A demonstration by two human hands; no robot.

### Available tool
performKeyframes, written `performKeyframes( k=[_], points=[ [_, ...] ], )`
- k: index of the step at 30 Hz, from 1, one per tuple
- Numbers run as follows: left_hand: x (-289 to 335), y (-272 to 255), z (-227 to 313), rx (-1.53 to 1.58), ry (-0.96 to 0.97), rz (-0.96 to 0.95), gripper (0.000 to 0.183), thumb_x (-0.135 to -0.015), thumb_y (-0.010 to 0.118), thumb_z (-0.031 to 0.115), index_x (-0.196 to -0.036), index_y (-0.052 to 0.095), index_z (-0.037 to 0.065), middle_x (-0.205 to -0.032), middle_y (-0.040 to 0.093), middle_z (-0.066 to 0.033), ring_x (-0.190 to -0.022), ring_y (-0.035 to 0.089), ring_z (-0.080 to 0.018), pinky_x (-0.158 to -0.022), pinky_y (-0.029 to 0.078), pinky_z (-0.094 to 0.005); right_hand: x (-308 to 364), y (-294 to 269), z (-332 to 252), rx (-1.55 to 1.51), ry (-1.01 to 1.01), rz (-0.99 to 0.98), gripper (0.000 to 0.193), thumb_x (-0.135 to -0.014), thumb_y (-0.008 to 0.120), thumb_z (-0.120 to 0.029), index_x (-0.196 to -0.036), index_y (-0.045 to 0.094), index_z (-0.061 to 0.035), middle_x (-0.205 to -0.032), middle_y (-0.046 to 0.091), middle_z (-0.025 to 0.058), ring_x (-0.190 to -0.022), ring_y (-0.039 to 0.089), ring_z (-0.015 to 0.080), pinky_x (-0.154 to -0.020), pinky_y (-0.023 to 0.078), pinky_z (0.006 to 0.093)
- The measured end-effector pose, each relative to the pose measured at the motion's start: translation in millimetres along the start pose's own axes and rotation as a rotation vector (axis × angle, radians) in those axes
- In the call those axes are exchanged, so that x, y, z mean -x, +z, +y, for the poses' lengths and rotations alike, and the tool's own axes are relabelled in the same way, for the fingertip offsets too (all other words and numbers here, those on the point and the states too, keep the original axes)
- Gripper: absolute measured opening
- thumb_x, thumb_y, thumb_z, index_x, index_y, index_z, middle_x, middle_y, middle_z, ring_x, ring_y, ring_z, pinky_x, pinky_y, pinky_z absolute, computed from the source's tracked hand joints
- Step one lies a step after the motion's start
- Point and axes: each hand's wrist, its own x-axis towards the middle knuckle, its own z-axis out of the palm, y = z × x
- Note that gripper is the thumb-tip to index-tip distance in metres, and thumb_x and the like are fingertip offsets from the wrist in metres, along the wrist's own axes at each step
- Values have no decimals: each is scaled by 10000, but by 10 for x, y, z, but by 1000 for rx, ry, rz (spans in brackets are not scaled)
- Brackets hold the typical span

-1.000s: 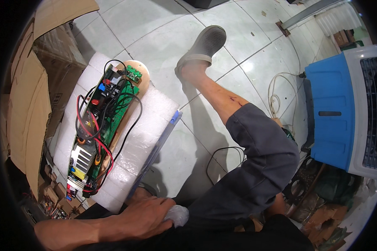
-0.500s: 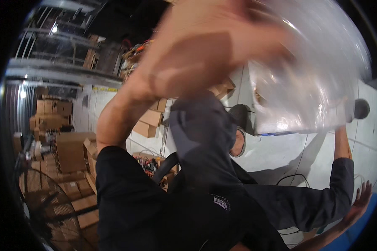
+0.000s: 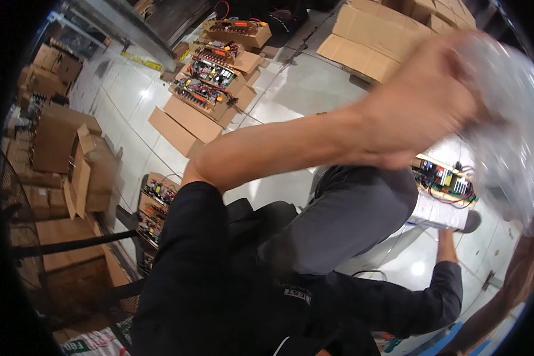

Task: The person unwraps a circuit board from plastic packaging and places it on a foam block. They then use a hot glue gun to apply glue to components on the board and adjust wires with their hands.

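Note:
My left hand (image 3: 427, 98) is raised at the upper right, its arm crossing over my dark trouser leg (image 3: 356, 213). Its blurred fingers are closed on a crumpled clear plastic bag (image 3: 510, 142). Below the bag is a circuit board (image 3: 442, 178) with red and black wires, on a white block (image 3: 436, 209). My right hand (image 3: 447, 234) is at the block's near edge and seems to hold it from beneath; the fingers are hidden. Another person's bare arm (image 3: 513, 291) reaches up at the far right, close to the bag's lower end; its hand is not clear.
Open cardboard boxes (image 3: 187, 127) holding several circuit boards (image 3: 210, 71) line the tiled floor ahead. A brown carton (image 3: 374, 38) lies farther right. Stacked cartons (image 3: 65, 142) stand on the left, and another box of boards (image 3: 154, 207) is beside my left arm.
My left hand has swung right with the bag, which has come away from above the block and uncovered the circuit board. The view has turned, and the other person's arm has reached higher.

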Motion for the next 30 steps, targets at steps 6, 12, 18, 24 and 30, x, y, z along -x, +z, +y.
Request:
performKeyframes(
  k=[6, 12, 18, 24, 30],
  points=[
    [-113, 74, 1, -461, 189, -11, 229, -785, 628, -45, -1013, 621, -34, -880, 681, -141, -832, 687, -197, -731, 536, -336, -758, 660, -580, -304, -195, -71, 539, -815, 696, -180, -1306, 553, -6, -1240, 610, 150, -1123, 627, 273, -931, 524, 385],
    [-111, -154, -343, -1043, 261, -166, 245, -797, 713, 2, -1036, 657, 11, -941, 674, -106, -812, 676, -207, -723, 520, -308, -1113, 1088, -888, -659, -229, -35, 548, -699, 779, 9, -1214, 592, 2, -1135, 633, 129, -1057, 644, 231, -881, 537, 353],
    [-234, -184, -294, -772, -270, -208, 413, -861, 650, -89, -1264, 600, -17, -1115, 692, -131, -1008, 691, -222, -886, 562, -329, -1120, 1309, -696, -603, -225, 97, 347, -735, 740, 40, -1055, 610, 14, -951, 662, 144, -834, 689, 247, -735, 540, 325],
    [25, -941, -551, -790, -93, 5, 445, -913, 639, -42, -1343, 528, -50, -1174, 673, -170, -1075, 680, -212, -884, 577, -335, -996, 1271, -316, -932, 244, 246, 250, -821, 714, 35, -1040, 593, 31, -892, 664, 69, -828, 624, 93, -710, 517, 258],
    [991, -2724, -1185, -1687, -416, 237, 670, -825, 784, 264, -1355, 512, -40, -1263, 609, -249, -1209, 591, -306, -970, 502, -434, -970, 1190, -323, -1024, 311, 241, 190, -858, 699, 35, -1023, 605, 31, -883, 657, 41, -822, 607, 71, -712, 513, 236]
  ],
)
